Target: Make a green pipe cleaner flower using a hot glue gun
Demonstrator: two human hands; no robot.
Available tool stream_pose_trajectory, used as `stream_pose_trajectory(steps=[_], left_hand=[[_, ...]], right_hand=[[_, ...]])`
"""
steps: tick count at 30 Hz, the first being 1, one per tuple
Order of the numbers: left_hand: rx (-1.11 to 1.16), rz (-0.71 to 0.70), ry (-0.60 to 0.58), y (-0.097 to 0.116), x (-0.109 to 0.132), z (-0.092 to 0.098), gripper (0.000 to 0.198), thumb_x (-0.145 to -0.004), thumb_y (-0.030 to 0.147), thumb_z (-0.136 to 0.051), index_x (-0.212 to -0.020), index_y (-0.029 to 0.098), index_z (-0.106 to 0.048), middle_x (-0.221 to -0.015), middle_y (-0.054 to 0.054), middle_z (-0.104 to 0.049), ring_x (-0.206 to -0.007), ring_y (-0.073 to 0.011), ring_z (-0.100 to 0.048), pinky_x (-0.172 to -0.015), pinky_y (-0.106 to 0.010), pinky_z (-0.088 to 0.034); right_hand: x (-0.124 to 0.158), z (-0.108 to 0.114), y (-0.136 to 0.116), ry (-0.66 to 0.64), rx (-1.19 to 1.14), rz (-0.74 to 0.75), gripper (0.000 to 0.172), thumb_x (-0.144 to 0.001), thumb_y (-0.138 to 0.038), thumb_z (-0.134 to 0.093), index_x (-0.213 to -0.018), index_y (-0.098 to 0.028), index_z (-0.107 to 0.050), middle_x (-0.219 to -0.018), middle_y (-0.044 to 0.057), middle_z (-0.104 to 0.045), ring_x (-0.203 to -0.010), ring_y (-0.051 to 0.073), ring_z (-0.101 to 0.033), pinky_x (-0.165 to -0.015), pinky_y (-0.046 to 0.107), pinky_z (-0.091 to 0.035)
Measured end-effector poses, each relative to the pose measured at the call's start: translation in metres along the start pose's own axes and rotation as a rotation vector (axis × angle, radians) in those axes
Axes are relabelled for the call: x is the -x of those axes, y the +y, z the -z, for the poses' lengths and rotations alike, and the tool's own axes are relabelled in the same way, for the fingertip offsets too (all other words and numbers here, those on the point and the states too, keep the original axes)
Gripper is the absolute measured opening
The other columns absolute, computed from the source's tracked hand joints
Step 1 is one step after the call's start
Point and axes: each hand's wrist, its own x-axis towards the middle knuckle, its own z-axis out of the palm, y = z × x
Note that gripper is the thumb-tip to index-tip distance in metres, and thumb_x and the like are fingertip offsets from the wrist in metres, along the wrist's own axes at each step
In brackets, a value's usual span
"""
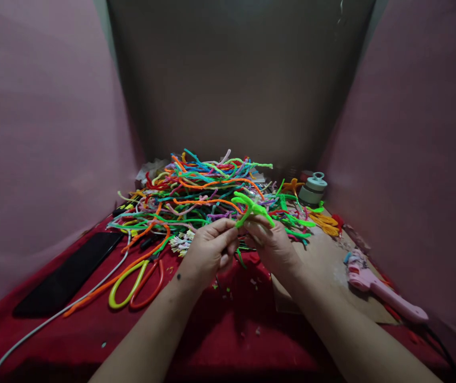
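A bright green pipe cleaner piece (255, 208), bent into several petal-like or leaf-like arms, is held up between my two hands. My left hand (212, 249) pinches one of its lower arms between thumb and forefinger. My right hand (272, 240) is closed around its base, with the thumb in front; what lies inside the fingers is partly hidden. Just behind my hands rises a tangled heap of pipe cleaners (196, 183) in many colours. A bunch of pale thin stems (180, 243) lies beside my left hand.
On the left lie a black phone or tablet (70, 274), a white cable (92, 290) and yellow-and-red-handled scissors (138, 287). A pink glue gun (385, 292) rests on cardboard (327, 282) at right. Behind it stand a lidded pot (313, 189) and orange pipe cleaner loops (325, 222). Pink sheets flank the red cloth.
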Motion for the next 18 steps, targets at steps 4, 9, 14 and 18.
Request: stream_pose_trajectory(steps=[4, 9, 14, 18], left_hand=[[0.199, 0.141, -0.180, 0.000, 0.001, 0.006, 0.009, -0.080, 0.027, -0.056, -0.085, 0.020, -0.054, -0.049, 0.009, -0.042, -0.030, -0.0004, -0.015, -0.026, -0.011, -0.021], [0.264, 0.183, -0.288, -0.004, -0.001, 0.008, 0.009, -0.083, 0.028, -0.052, -0.083, 0.020, -0.053, -0.050, 0.010, -0.038, -0.029, -0.0005, -0.010, -0.024, -0.012, -0.020], [-0.304, -0.090, 0.034, -0.011, -0.001, -0.001, 0.018, -0.083, 0.034, -0.049, -0.076, 0.018, -0.054, -0.052, 0.005, -0.048, -0.035, -0.0049, -0.037, -0.034, -0.016, -0.028], [-0.749, -0.449, 0.272, -0.016, 0.001, -0.004, 0.011, -0.081, 0.024, -0.051, -0.079, 0.018, -0.061, -0.057, 0.004, -0.049, -0.052, -0.0081, -0.044, -0.051, -0.019, -0.035]], right_hand=[[-0.002, -0.001, 0.002, -0.096, -0.136, -0.065, 0.014, -0.065, -0.023, -0.071, -0.077, -0.018, -0.067, -0.062, -0.003, -0.057, -0.049, 0.005, -0.042, -0.044, 0.017, -0.032], [-0.001, -0.004, 0.007, -0.080, -0.282, -0.049, 0.008, -0.065, -0.019, -0.071, -0.069, -0.017, -0.065, -0.057, -0.004, -0.057, -0.049, 0.006, -0.046, -0.045, 0.017, -0.035], [-0.001, -0.002, 0.012, -0.016, -0.215, -0.019, 0.008, -0.067, -0.020, -0.069, -0.073, -0.018, -0.066, -0.061, -0.004, -0.057, -0.051, 0.007, -0.045, -0.046, 0.019, -0.037], [0.000, -0.001, 0.017, 0.068, -0.098, 0.041, 0.009, -0.067, -0.022, -0.071, -0.074, -0.018, -0.066, -0.068, -0.003, -0.059, -0.058, 0.009, -0.048, -0.053, 0.021, -0.040]])
